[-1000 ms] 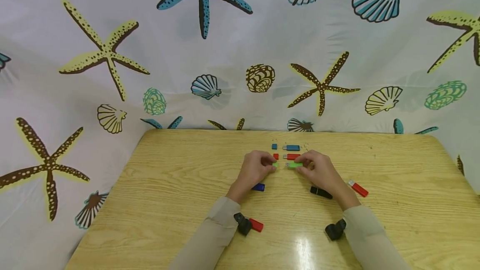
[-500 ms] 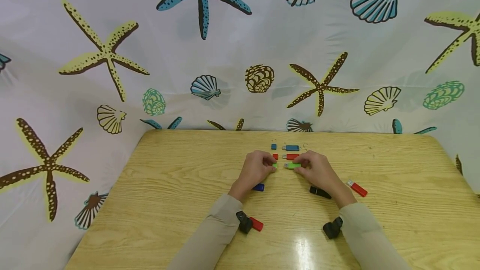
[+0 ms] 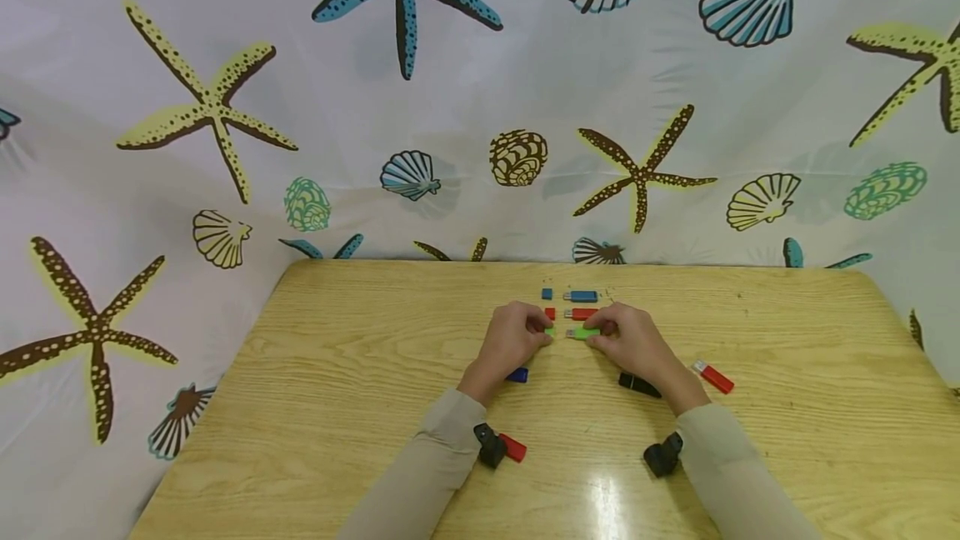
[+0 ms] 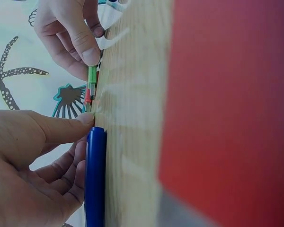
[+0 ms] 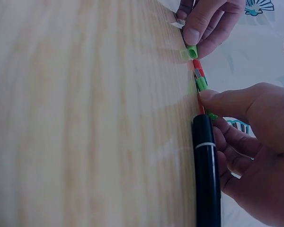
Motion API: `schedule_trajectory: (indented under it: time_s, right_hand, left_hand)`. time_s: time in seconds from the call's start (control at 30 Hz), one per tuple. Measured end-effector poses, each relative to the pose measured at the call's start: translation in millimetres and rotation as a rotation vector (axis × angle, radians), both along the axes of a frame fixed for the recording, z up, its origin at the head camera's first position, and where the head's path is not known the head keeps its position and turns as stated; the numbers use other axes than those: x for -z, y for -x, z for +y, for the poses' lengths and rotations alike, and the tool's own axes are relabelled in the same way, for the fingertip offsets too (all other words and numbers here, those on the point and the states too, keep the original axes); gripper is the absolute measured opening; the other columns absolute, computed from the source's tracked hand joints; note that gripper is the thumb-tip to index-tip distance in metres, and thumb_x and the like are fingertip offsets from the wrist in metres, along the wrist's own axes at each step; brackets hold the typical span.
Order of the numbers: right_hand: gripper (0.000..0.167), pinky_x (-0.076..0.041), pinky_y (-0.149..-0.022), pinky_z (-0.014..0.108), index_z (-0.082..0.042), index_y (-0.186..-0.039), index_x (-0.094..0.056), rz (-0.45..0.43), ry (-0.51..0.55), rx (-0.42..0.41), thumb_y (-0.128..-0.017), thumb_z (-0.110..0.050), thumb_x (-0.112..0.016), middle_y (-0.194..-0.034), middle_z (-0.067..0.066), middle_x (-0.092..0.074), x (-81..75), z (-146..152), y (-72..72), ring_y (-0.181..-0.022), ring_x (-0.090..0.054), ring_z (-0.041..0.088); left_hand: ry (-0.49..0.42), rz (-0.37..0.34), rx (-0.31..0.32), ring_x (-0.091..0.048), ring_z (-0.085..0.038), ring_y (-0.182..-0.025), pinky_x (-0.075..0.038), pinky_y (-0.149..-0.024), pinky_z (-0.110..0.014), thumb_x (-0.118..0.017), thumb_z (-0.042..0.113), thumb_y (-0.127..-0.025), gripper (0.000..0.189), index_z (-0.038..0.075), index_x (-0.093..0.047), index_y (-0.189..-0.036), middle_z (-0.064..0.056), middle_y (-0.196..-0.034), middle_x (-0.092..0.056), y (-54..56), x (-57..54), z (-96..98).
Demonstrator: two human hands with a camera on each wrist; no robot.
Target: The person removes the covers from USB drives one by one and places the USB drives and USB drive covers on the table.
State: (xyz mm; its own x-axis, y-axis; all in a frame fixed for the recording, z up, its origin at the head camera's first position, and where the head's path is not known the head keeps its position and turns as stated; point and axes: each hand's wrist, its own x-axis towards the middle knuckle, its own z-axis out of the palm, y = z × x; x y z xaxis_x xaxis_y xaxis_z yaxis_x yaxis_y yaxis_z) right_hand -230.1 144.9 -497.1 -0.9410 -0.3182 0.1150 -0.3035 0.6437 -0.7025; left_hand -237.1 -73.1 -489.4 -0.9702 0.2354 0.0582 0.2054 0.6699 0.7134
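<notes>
The green USB stick [image 3: 581,334] lies near the far side of the table [image 3: 360,373], ahead of me, its metal plug bare and pointing left. My right hand [image 3: 633,340] pinches its body between thumb and fingers. Just left of it, apart from the plug, my left hand [image 3: 512,338] pinches the small green cap [image 3: 550,332], whose hollow end faces the plug. Just beyond lie the red cap [image 3: 550,313] and the red stick [image 3: 581,314], then the blue cap [image 3: 547,294] and the blue stick [image 3: 583,297], each cap left of its stick. Nearer me, a dark blue stick [image 3: 517,375] sits beside my left wrist and a black stick [image 3: 638,384] beside my right. Behind the table hangs a white cloth [image 3: 465,98] printed with starfish and shells.
</notes>
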Motion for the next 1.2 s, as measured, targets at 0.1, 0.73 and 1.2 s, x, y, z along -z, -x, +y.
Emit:
schedule_trajectory:
  time_s: [0.1,0.73,1.2]
  right_hand:
    - [0.011,-0.055,-0.076,0.04,-0.005,-0.104,-0.078,-0.002,0.0,-0.001,-0.092,-0.005,-0.076,-0.099,0.007,-0.069,0.3,0.3,0.4,-0.084,-0.062,0.019]
    - [0.013,-0.055,-0.08,0.041,-0.005,-0.104,-0.077,-0.028,0.0,0.006,-0.091,-0.008,-0.078,-0.101,0.006,-0.068,0.0,0.1,2.1,-0.087,-0.062,0.02]
    - [0.017,-0.056,-0.086,0.048,-0.003,-0.109,-0.076,0.034,0.042,-0.003,-0.093,-0.007,-0.076,-0.107,0.01,-0.068,-2.5,5.8,-8.3,-0.096,-0.065,0.027]
  left_hand:
    - [0.003,-0.004,-0.005,-0.062,-0.013,-0.074,-0.053,-0.067,-0.028,-0.081,0.006,-0.089,0.008,0.006,-0.08,-0.098,-0.002,-0.086,-0.07,0.5,-0.3,0.3]
    - [-0.038,-0.004,0.042,-0.062,-0.013,-0.076,-0.054,-0.068,-0.028,-0.08,0.004,-0.089,0.013,0.003,-0.079,-0.102,-0.004,-0.089,-0.071,-0.8,-2.0,-5.4]
    - [-0.061,0.019,0.037,-0.067,-0.018,-0.084,-0.057,-0.077,-0.033,-0.077,0.005,-0.092,0.013,0.005,-0.079,-0.105,-0.005,-0.098,-0.074,-10.1,-4.7,-13.4]
